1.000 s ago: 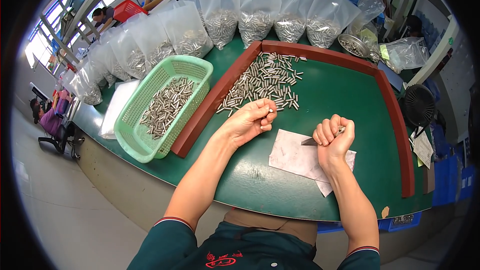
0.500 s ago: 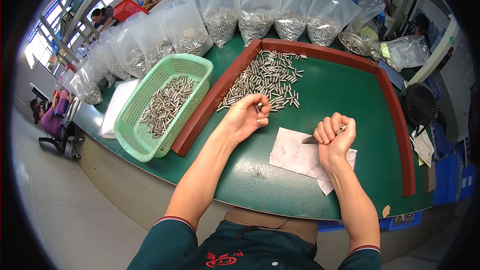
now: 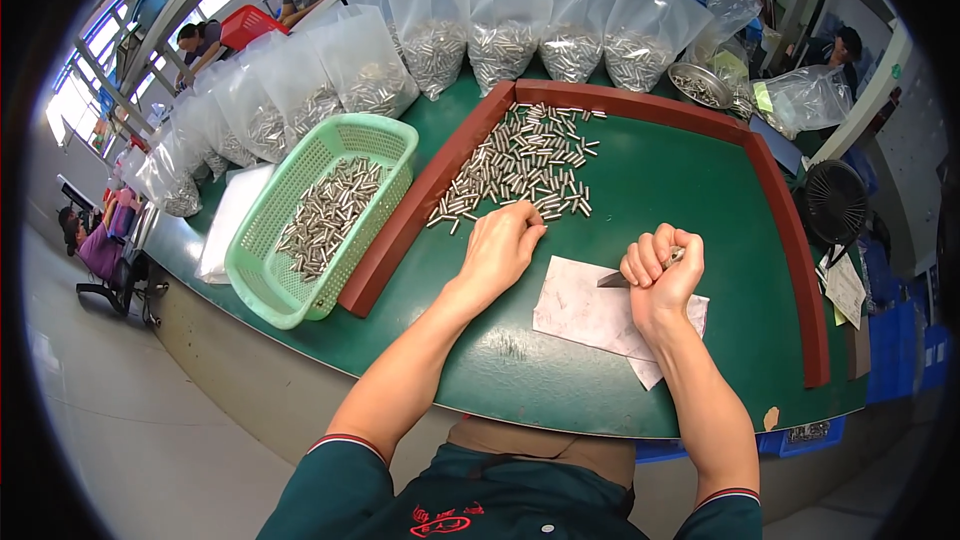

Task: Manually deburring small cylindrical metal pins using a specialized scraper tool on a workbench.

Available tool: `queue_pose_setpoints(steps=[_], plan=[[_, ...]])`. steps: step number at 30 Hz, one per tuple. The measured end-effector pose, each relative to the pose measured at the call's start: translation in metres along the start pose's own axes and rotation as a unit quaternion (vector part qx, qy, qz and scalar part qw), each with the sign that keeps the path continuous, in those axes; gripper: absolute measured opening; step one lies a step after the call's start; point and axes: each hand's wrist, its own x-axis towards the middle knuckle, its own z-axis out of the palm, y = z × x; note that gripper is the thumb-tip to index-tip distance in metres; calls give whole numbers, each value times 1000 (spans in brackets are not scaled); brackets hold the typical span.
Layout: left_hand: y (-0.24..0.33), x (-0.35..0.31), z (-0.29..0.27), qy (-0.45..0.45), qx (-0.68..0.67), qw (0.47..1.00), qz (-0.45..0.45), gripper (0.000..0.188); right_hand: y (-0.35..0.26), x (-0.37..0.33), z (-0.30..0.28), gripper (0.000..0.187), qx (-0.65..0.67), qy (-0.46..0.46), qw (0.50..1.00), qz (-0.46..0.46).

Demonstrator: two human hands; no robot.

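Observation:
Short shiny metal pins point(image 3: 525, 155) lie in a loose pile on the green tabletop, inside the corner of a dark red frame. At the pile's near edge is my left hand point(image 3: 503, 245), back up, its fingers bent and closed together; whatever they hold is hidden. My right hand point(image 3: 662, 275) is closed in a fist above a creased, stained pale sheet point(image 3: 575, 310). From that fist juts a flat grey blade point(image 3: 613, 281), while a pale end shows by the thumb; the rest is covered by my fingers.
Left of the dark red frame point(image 3: 400, 230) stands a light green basket point(image 3: 250, 285) with more pins. Clear bags of pins point(image 3: 435, 45) line the back. A metal bowl point(image 3: 700, 86) and black fan point(image 3: 836, 205) sit at right. Other people work further off.
My left hand has turned from palm up to palm down, at the pile's near edge. My right fist keeps its hold on the bladed tool. The whole view has shifted slightly.

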Motion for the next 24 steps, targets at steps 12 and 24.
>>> queue_pose_setpoints(steps=[12,24], plan=[[-5,5,-7,-222,-691,657,-203,11,0,0,-1,30,2,1,1000,4],[-4,4,-8,-237,-699,641,-210,16,0,1,-2,30,0,-1,1000,3]])
